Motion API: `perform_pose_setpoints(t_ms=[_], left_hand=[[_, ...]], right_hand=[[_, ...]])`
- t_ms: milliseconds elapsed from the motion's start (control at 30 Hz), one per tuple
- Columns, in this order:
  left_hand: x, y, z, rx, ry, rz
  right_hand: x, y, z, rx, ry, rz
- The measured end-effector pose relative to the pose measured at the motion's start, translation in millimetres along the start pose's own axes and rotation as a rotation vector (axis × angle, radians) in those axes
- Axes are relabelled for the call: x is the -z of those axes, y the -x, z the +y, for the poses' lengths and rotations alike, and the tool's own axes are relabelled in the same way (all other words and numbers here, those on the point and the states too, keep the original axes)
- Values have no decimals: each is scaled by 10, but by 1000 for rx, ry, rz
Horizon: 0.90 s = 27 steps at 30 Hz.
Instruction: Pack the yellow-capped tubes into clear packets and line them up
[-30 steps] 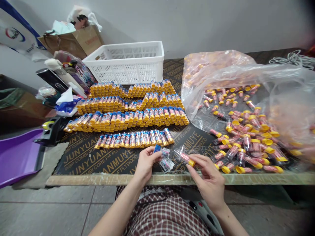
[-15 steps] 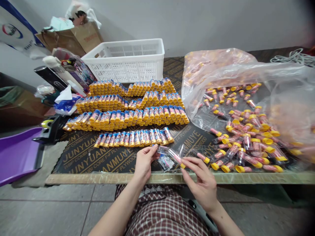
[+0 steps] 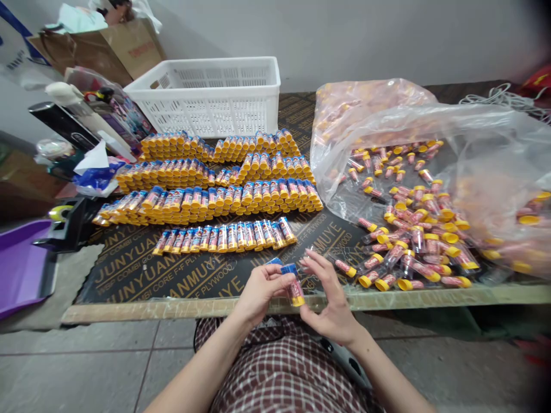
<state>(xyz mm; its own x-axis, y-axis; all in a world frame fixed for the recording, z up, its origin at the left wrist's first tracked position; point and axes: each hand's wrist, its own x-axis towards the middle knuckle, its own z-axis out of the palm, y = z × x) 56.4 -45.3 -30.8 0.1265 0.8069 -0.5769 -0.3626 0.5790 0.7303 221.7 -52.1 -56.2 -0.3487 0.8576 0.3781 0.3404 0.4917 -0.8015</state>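
Near the table's front edge, my left hand [image 3: 259, 293] pinches a clear tube [image 3: 294, 289] of pink candy with a blue cap and a yellow end. My right hand [image 3: 328, 298] is just right of the tube, fingers spread around its lower end; whether the thumb touches it is unclear. Another blue piece shows behind my left fingers. Beyond my hands lies a short row of labelled tubes [image 3: 226, 236], with larger stacked rows [image 3: 210, 203] behind it. Loose tubes [image 3: 417, 238] with yellow ends are heaped on the right.
A white basket [image 3: 210, 109] stands at the back. Clear plastic bags [image 3: 370, 112] holding tubes cover the right rear. At the left are bottles, a tape dispenser [image 3: 69, 223], a purple dustpan [image 3: 26, 267] and a paper bag [image 3: 129, 51]. The wooden table edge [image 3: 172, 310] runs in front.
The tube is now in my left hand with a blue cap on its upper end. My right hand has let go and spread its fingers. The view has shifted slightly right.
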Motion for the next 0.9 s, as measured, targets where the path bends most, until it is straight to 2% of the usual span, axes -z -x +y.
perform_pose_setpoints(t_ms=[100, 167, 733, 833, 900], left_hand=[[-23, 20, -34, 42, -29, -34], [-35, 30, -46, 50, -44, -58], [-82, 58, -42, 32, -5, -29], [-4, 32, 37, -10, -50, 16], [162, -6, 210, -131, -138, 97]], right_hand=[[16, -6, 3, 6, -106, -107], [7, 6, 12, 5, -156, -135], [-93, 11, 17, -18, -266, -83], [-86, -20, -1, -19, -281, -116], [-33, -38, 15, -31, -252, -108]])
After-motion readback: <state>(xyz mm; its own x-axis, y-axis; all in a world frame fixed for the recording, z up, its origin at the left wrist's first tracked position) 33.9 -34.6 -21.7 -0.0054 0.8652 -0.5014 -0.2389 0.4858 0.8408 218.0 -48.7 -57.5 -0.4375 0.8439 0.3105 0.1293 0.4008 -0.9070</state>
